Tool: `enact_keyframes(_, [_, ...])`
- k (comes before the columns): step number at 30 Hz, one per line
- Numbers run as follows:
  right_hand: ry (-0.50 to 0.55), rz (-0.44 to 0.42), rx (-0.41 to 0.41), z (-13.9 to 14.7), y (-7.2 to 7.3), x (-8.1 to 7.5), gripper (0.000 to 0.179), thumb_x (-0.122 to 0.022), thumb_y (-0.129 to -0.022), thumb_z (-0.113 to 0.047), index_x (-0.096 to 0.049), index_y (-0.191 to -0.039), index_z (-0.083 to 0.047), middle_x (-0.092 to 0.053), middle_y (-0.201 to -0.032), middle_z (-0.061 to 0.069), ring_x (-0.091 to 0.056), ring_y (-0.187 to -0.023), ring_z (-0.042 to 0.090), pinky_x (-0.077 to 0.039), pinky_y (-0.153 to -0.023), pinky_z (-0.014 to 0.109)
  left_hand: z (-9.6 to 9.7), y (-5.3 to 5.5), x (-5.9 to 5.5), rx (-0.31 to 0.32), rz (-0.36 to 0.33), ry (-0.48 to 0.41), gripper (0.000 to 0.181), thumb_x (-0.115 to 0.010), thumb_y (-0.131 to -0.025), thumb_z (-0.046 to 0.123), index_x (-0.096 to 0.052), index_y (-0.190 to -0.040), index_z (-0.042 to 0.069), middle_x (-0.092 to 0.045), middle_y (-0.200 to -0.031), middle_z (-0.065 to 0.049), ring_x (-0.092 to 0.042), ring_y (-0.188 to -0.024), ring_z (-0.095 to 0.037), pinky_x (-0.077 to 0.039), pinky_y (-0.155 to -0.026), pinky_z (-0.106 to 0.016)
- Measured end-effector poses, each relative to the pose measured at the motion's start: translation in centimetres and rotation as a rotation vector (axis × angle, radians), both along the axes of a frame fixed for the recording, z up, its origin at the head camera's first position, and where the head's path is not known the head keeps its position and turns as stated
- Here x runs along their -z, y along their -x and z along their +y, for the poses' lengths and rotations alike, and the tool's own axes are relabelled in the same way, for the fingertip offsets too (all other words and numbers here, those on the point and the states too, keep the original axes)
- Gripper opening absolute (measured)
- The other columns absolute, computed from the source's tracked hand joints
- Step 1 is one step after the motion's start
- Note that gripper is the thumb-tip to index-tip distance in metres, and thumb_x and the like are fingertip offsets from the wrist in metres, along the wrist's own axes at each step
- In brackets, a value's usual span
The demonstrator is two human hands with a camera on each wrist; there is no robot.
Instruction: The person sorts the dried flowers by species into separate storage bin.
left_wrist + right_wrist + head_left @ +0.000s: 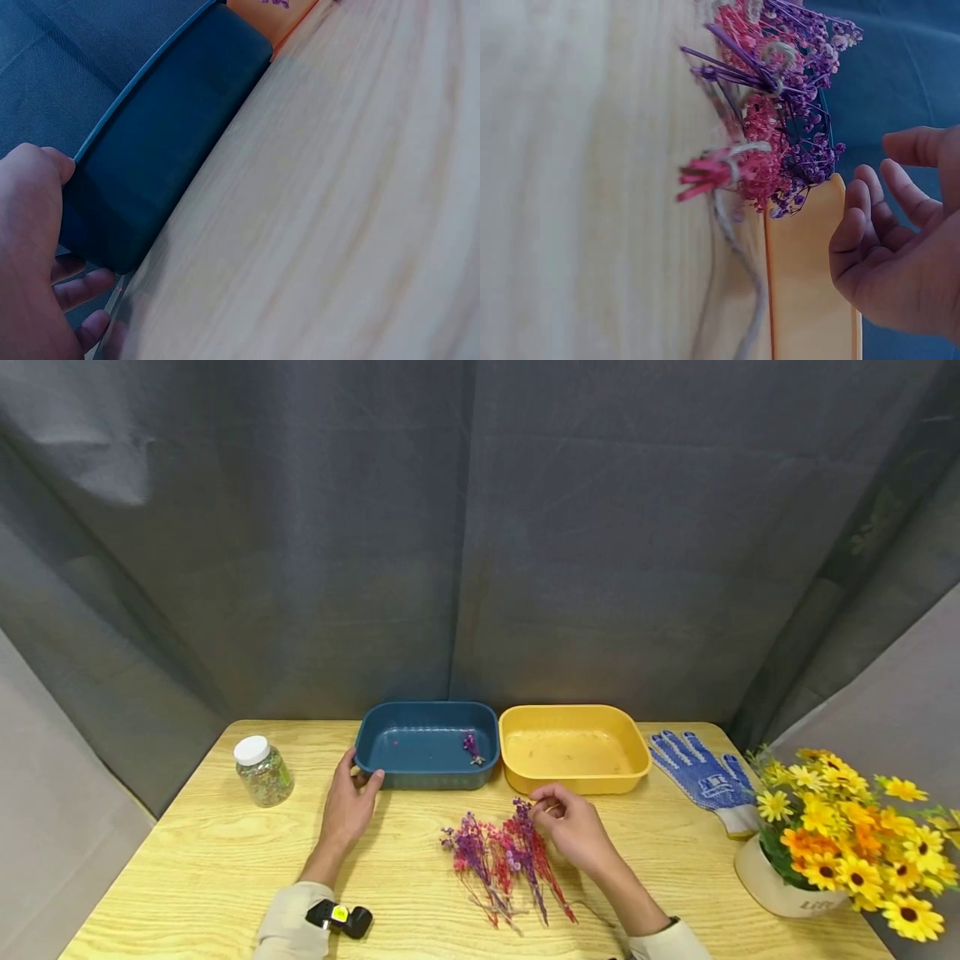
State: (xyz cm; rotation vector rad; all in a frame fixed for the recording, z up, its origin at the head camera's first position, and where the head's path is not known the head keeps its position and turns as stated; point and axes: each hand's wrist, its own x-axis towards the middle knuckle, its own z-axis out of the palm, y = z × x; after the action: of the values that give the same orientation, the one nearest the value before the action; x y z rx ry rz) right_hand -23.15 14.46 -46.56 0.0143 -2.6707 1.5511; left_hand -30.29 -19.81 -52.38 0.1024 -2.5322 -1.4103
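Note:
My left hand (350, 810) holds the near left corner of a blue plastic tray (427, 780); in the left wrist view the thumb meets the rim and the fingers bend around its end. Inside that tray lies a small purple flower sprig (471, 745). Several bunches of dried flowers, purple (471, 845) and pink-red (551, 868), lie on the table with their stems toward me. Over the right bunch hovers my right hand (573, 827), fingers loosely bent. The right wrist view shows nothing between those fingers, and twine ties the stems (769, 79).
A yellow tray (573, 783) stands right of the blue one, with tiny specks inside. To its right lies a blue-and-white glove (705, 781), near a pot (787, 881) of yellow flowers. A white-lidded jar (264, 777) stands at the left. Dark cloth (465, 543) hangs behind.

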Motion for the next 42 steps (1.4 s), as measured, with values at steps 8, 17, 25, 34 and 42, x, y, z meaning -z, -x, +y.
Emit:
enact_keyframes(8, [0.003, -0.070, -0.024, 0.5, -1.4, 0.6, 0.023, -0.066, -0.085, -0.008, -0.065, -0.107, -0.013, -0.063, -0.090, 0.002, -0.055, -0.073, 0.013, -0.044, -0.057, 0.024, 0.1, 0.1, 0.1, -0.003, 0.008, 0.012, 0.073, -0.054, -0.095, 0.048, -0.023, -0.153, 0.017, -0.042, -0.149, -0.014, -0.057, -0.123, -0.032, -0.045, -0.098, -0.052])
enact_keyframes(17, [0.036, -0.149, -0.087, 0.8, -2.1, 1.4, 0.029, -0.064, -0.087, -0.007, -0.060, -0.115, -0.011, -0.065, -0.091, 0.003, -0.062, -0.076, 0.018, -0.047, -0.059, 0.026, 0.0, -0.1, 0.1, 0.000, -0.005, 0.012, 0.072, -0.054, -0.096, 0.046, -0.022, -0.153, 0.017, -0.042, -0.148, -0.013, -0.057, -0.123, -0.032, -0.045, -0.097, -0.052])
enact_keyframes(25, [0.013, -0.200, -0.170, 1.2, -2.6, 1.6, 0.032, -0.067, -0.087, -0.016, -0.057, -0.116, -0.009, -0.064, -0.092, 0.003, -0.060, -0.074, 0.019, -0.045, -0.056, 0.029, -0.1, -0.2, 0.0, 0.005, -0.017, 0.006, 0.072, -0.054, -0.096, 0.047, -0.020, -0.153, 0.020, -0.040, -0.149, -0.011, -0.056, -0.123, -0.031, -0.045, -0.098, -0.051])
enact_keyframes(34, [-0.097, -0.201, -0.221, 0.9, -3.1, 2.1, 0.033, -0.074, -0.083, -0.025, -0.059, -0.108, -0.009, -0.064, -0.083, 0.000, -0.056, -0.065, 0.014, -0.044, -0.056, 0.028, -0.2, -0.4, 0.5, 0.002, -0.020, 0.006, 0.073, -0.054, -0.096, 0.046, -0.019, -0.154, 0.019, -0.040, -0.149, -0.011, -0.057, -0.122, -0.030, -0.044, -0.097, -0.051])
enact_keyframes(42, [-0.168, -0.187, -0.212, 0.7, -2.9, 2.5, 0.031, -0.076, -0.081, -0.034, -0.063, -0.096, -0.012, -0.063, -0.075, -0.003, -0.055, -0.065, 0.013, -0.042, -0.058, 0.026, 0.0, -0.1, 0.0, 0.001, -0.015, 0.012, 0.073, -0.054, -0.096, 0.045, -0.019, -0.154, 0.019, -0.041, -0.149, -0.011, -0.057, -0.121, -0.030, -0.045, -0.097, -0.050])
